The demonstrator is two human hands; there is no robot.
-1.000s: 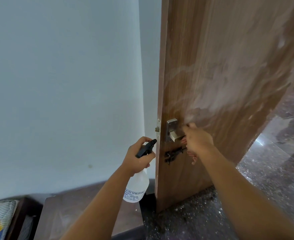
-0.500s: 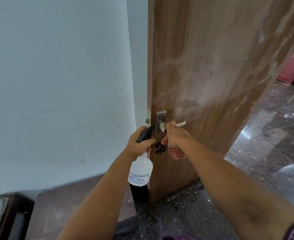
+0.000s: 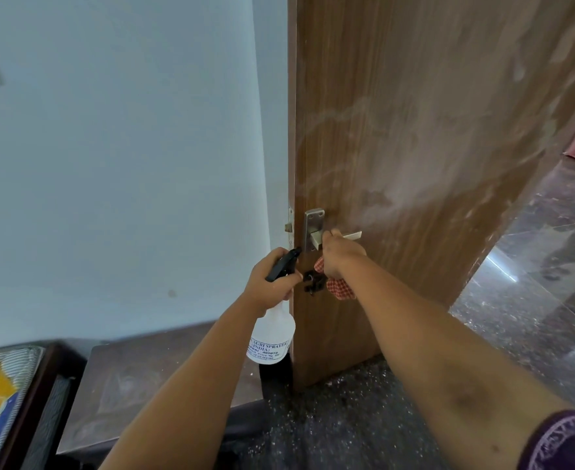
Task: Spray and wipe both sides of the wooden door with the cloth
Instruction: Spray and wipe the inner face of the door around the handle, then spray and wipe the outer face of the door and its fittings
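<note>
**user1:** Pale blue-white wall fills the whole left side, and dark speckled stone floor runs off to the right, glossy with reflections. The wooden door stands open between them, edge-on toward the camera, and its brown face is covered in whitish smeary streaks. A low dark table sits against the wall at lower left, just beside the door's bottom corner.

**user2:** what about the hands?

**user1:** Left hand has its fingers wrapped round the black trigger head of a spray bottle. It's a white translucent bottle with blue printed text, hanging down close to the door edge. Right hand is curled over the metal lever handle and has a red-and-white checked cloth bunched in the same grip. The cloth pokes out below the palm, against the door face.

**user2:** anything smaller?

**user1:** Black latch right under the handle, between the two hands. Purple sleeve shows bottom right.
</note>
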